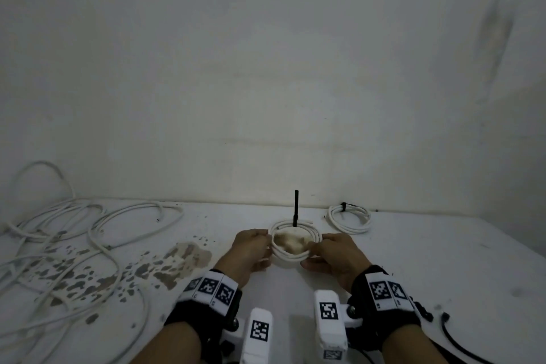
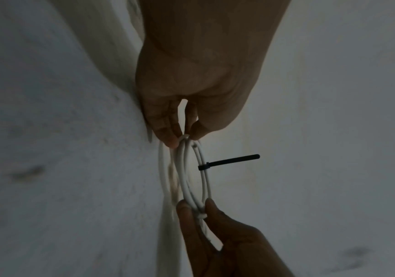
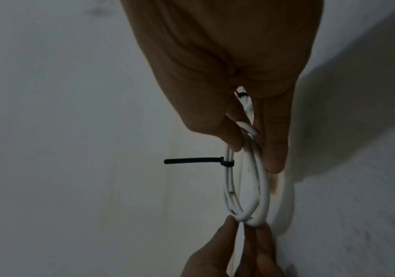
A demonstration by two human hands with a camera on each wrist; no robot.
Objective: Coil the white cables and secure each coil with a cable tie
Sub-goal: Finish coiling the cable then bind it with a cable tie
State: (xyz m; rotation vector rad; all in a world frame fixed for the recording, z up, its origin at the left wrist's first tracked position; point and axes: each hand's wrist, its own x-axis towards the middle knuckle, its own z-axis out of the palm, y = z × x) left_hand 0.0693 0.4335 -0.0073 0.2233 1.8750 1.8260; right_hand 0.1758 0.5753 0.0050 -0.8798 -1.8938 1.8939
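Between my two hands, just above the white surface (image 1: 413, 260), sits the small round coil of white cable (image 1: 295, 257). My left hand (image 1: 251, 248) pinches its left side with thumb and fingertips (image 2: 168, 139), and my right hand (image 1: 339, 251) pinches the right side the same way, so both grips hold the coil tight and narrow. A thin black plastic cable tie (image 1: 295, 208) already wraps the far side of the coil, and its long tail sticks straight up.

I think the tie may not be pulled snug yet. If I let go too soon, the springy loops could pop open and slide out of it.

Further right lies a finished white coil with its own black tie (image 1: 350, 217). Well off to the left, a messy pile of loose white cables (image 1: 59, 239) waits.
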